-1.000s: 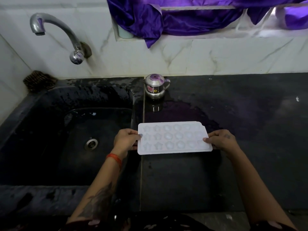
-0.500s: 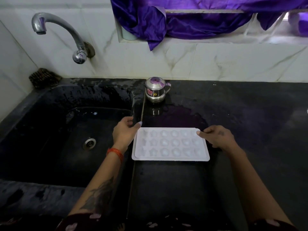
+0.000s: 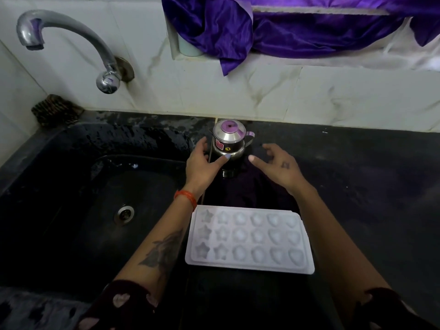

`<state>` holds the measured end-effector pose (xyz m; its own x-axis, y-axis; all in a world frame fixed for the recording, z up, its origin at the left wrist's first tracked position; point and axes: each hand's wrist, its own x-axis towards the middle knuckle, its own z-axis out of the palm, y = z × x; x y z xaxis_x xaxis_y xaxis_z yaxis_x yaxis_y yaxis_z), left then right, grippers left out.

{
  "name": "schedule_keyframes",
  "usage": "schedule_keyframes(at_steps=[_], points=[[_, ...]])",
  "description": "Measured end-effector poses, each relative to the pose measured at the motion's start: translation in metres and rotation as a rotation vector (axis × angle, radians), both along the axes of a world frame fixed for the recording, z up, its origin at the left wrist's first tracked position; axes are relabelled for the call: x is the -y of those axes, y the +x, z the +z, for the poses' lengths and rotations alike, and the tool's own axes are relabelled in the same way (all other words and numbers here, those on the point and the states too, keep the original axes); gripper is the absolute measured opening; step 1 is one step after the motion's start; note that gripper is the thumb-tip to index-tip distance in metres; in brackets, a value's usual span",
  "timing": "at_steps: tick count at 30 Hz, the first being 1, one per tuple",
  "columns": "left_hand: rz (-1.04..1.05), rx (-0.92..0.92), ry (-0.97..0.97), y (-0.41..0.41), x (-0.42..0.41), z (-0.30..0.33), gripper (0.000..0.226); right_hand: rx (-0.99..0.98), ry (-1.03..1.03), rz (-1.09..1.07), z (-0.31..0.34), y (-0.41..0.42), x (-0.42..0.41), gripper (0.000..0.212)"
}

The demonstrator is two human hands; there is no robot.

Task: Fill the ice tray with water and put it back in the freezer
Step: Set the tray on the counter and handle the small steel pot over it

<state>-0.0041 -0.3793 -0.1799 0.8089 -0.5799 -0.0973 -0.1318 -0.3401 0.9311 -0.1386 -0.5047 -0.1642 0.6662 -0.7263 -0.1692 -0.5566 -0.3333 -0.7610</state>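
A white ice tray with star, round and heart moulds lies flat on the black counter, between my forearms, with neither hand on it. Beyond it stands a small steel pot with a purple lid and a handle on its right. My left hand is spread open just left of the pot, thumb tip near its base. My right hand is open to the right of the pot, fingers spread, a short gap away. Neither hand holds anything.
A black sink with a round drain lies left of the tray. A curved steel tap hangs from the tiled wall above it. A dark scrubber sits at the sink's back corner. Purple cloth drapes from the ledge above.
Both hands have let go of the ice tray, which now lies on the counter, and have moved forward to either side of the steel pot.
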Motion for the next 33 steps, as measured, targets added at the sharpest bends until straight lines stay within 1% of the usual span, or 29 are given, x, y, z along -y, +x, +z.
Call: schedule_keyframes(at_steps=[4, 5, 9, 12, 17, 20, 25, 33], points=[[-0.009, -0.033, -0.008, 0.013, 0.023, -0.013, 0.088, 0.093, 0.006, -0.03, -0.004, 0.038, 0.014, 0.071], [-0.016, -0.031, -0.019, 0.015, 0.028, -0.017, 0.086, 0.111, 0.01, -0.036, -0.006, 0.046, 0.016, 0.067], [-0.026, 0.015, -0.043, 0.021, 0.039, -0.03, 0.074, 0.127, 0.072, -0.056, -0.013, 0.065, 0.022, 0.04], [-0.01, 0.017, -0.059, 0.021, 0.044, -0.036, 0.076, 0.167, 0.128, -0.083, -0.021, 0.07, 0.028, 0.032], [0.026, -0.001, -0.097, 0.021, 0.05, -0.037, 0.067, 0.241, 0.222, -0.151, -0.022, 0.069, 0.032, 0.034], [0.023, -0.045, -0.112, 0.019, 0.047, -0.035, 0.069, 0.272, 0.27, -0.181, -0.021, 0.064, 0.03, 0.031], [0.06, -0.055, -0.138, -0.001, 0.03, -0.025, 0.072, 0.316, 0.271, -0.194, -0.009, 0.045, 0.018, 0.026], [0.132, -0.053, -0.182, -0.062, -0.012, 0.006, 0.06, 0.348, 0.19, -0.17, 0.029, -0.006, -0.019, 0.029]])
